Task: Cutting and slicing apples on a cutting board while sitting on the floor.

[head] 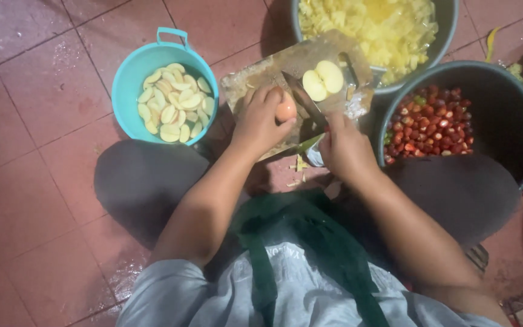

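Note:
My left hand (260, 123) grips a small reddish piece of fruit (286, 109) against a worn wooden cutting board (255, 77) on the floor. My right hand (345, 149) holds a knife (302, 97) by its handle, its blade angled up across the board beside the fruit. Two pale cut apple halves (322, 79) lie face up on the far side of the board, just past the blade.
A teal bucket (129, 72) of pale apple slices stands left of the board. A large basin of yellow chopped fruit (370, 27) sits behind it, and a dark bowl (503, 103) of small red fruits is on the right. Red floor tiles surround my knees.

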